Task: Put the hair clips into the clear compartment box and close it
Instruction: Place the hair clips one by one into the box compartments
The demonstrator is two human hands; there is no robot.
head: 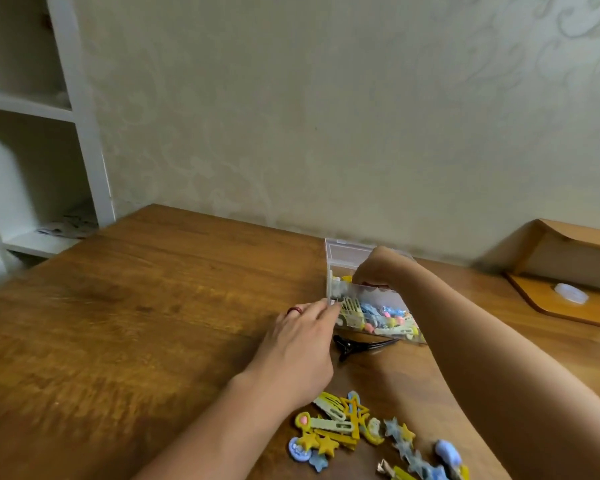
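**Box Being Filled, Clips Left Over**

The clear compartment box (pixel 371 306) is steadied at its near-left corner by the left hand (pixel 298 344), fingers pressed against it. The right hand (pixel 374 271) reaches inside; its grip cannot be told (fingertips hidden). Loose hair clips (pixel 336 427) remain on the tabletop (pixel 136 323); these probably must be gathered before closing.

A home room, patterned cream wallpaper (pixel 326 116), white shelving unit (pixel 42 133), wooden table (pixel 136 306)
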